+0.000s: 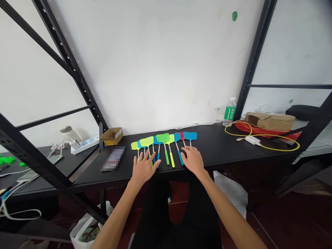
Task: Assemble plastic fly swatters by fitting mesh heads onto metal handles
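Note:
Several small fly swatters lie side by side on the black table (pixel 218 148), heads toward the wall and handles toward me. Among them are a green fly swatter (pixel 163 139), a yellow fly swatter (pixel 147 141), a blue fly swatter (pixel 190 136) at the right end and a partly covered red fly swatter (pixel 182 136). My left hand (pixel 142 169), a ring on one finger, rests with fingers spread over the handles at the left. On the right-end handles lies my right hand (pixel 193 159), palm down with fingers stretched out, hiding the lower handles there.
Left of the swatters are an open cardboard box (pixel 112 136) and a blurred-out phone-like object (pixel 113 158). A water bottle (pixel 229 112) stands back right, near a yellow cable (pixel 280 148) with a white adapter and another cardboard box (pixel 269 121). Black rack posts (pixel 77 76) rise on both sides.

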{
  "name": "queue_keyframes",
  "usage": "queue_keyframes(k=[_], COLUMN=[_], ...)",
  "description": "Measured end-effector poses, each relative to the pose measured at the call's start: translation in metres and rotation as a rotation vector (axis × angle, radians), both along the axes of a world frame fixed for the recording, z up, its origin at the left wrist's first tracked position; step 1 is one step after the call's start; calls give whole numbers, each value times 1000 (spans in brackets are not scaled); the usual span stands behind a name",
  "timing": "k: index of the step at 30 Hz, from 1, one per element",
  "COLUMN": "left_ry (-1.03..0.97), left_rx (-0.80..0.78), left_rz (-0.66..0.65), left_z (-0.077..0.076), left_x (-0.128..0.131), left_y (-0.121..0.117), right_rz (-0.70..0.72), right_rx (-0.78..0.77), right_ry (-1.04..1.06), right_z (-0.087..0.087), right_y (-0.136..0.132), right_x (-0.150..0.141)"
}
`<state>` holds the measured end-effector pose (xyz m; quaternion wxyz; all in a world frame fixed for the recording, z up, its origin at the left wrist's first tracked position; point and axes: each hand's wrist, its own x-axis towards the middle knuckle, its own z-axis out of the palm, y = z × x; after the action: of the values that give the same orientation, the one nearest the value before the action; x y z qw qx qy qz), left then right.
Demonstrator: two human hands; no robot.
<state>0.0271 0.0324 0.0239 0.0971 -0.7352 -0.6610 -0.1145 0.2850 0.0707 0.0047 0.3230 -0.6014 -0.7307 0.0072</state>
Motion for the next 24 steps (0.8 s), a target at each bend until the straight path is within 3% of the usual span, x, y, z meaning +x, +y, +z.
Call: queue_keyframes(k=[4, 9, 17, 24], left_ry=[-66, -91, -139, -234], left_rx=[-75, -60, 54, 27], left_rz=[48, 71, 23, -75], left_z=[-8, -9, -11, -8], left_x=[-2, 6, -3, -5], left_y=[0, 4, -9, -11], right_rz=[64, 74, 8, 31], right_rx=[-22, -24, -13, -13], right_ry=[-35, -40, -9, 1], right_z=[1, 2, 1, 2], right_y=[-1, -2, -2, -3], right_x=[1, 0, -1, -1])
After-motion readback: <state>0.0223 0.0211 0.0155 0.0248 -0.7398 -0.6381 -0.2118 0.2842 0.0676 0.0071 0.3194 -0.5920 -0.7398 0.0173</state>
